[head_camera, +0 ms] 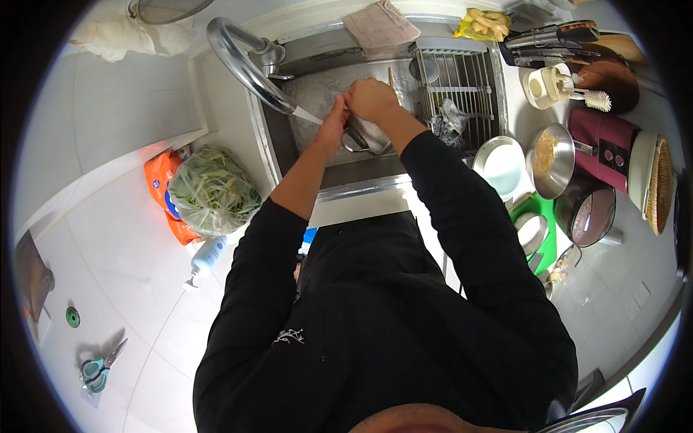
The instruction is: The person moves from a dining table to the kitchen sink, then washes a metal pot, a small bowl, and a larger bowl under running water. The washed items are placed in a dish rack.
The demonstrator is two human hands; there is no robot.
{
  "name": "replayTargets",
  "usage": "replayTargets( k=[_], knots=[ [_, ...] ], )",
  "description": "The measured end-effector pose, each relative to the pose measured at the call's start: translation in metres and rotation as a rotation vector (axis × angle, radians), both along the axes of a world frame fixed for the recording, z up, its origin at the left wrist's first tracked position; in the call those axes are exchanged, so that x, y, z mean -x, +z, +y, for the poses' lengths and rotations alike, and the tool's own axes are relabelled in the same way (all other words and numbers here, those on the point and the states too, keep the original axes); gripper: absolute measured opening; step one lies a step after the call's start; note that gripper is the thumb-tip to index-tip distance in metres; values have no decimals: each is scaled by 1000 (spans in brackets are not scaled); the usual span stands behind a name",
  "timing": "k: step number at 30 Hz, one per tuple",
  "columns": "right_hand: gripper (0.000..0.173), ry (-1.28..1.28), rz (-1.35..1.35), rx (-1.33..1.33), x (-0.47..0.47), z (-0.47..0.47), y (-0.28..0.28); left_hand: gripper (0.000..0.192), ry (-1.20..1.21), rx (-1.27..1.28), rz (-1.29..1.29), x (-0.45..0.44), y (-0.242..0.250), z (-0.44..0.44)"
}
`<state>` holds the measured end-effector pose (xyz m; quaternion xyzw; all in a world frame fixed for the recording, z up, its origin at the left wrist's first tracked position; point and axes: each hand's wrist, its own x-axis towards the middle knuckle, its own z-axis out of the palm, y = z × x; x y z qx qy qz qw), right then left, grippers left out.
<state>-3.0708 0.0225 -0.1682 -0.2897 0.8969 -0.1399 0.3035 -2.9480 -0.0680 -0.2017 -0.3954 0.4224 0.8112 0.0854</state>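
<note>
Over the stainless steel sink (308, 138), my left hand (331, 131) and my right hand (372, 100) meet at the fingertips. A small dark brownish thing shows between them, too hidden to name; whether my fingers grip it is unclear. From the curved chrome faucet (233, 59), a stream of water (307, 115) runs toward my left hand. Just below my hands sits a shiny metal vessel (371, 135) with a wire-like rim or handle, partly covered by them. A thin yellowish stick (391, 77) stands out beyond my right hand.
A wire dish rack (460, 81) fills the sink's right side, with crumpled clear plastic (452, 116) on it. Bowls, including a steel bowl (563, 162), crowd the right counter near a green cutting board (548, 216). Leftward are bagged greens (214, 189), a pump bottle (208, 254) and scissors (102, 368).
</note>
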Motion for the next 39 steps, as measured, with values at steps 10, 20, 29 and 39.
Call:
replayTargets(
  k=[10, 20, 29, 39],
  knots=[
    [27, -1068, -538, 896, -100, -82, -91, 54, 395, 125, -295, -63, -16, 0],
    [40, -285, -251, 213, -80, -83, -18, 43, 514, -9, -156, -73, -3, 3],
    [59, -286, 255, 270, -135, -13, -55, 23, 210, 54, 60, -72, -23, -5],
    [53, -98, -244, 271, -50, -18, -28, 28, -180, 158, 101, -76, -21, -21]
  ],
)
